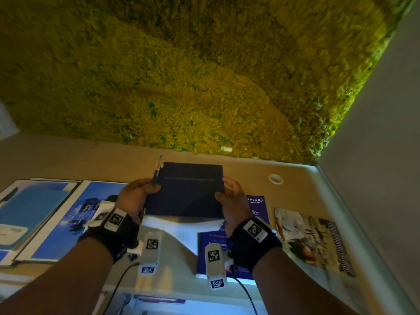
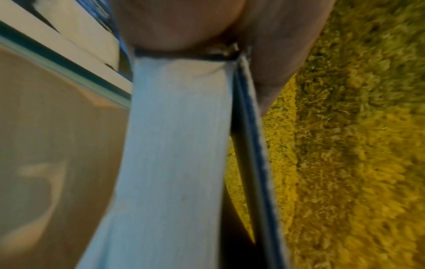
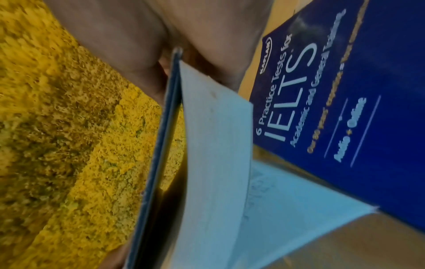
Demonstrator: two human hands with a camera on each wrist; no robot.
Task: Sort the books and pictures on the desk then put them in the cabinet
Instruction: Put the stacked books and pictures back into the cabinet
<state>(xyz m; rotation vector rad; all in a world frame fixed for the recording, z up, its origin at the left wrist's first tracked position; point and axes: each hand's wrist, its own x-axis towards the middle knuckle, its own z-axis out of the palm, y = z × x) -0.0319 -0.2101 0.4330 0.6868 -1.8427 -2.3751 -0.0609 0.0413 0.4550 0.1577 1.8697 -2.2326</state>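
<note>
- A notebook (image 1: 188,189) is held above the middle of the table (image 1: 302,185), the left hand (image 1: 134,196) at its left edge, the right hand (image 1: 234,203) at its right edge.
- A pen (image 1: 157,170) sits at the notebook's far left corner.
- Under and right of the notebook, an IELTS book (image 3: 358,102) lies flat on the table.
- Right of that book lies a magazine (image 1: 311,239), near the table's right edge.
- Left of the hands lie 2 pictures (image 1: 68,221), overlapping side by side.
- A moss wall (image 1: 181,76) stands behind the table.
</note>
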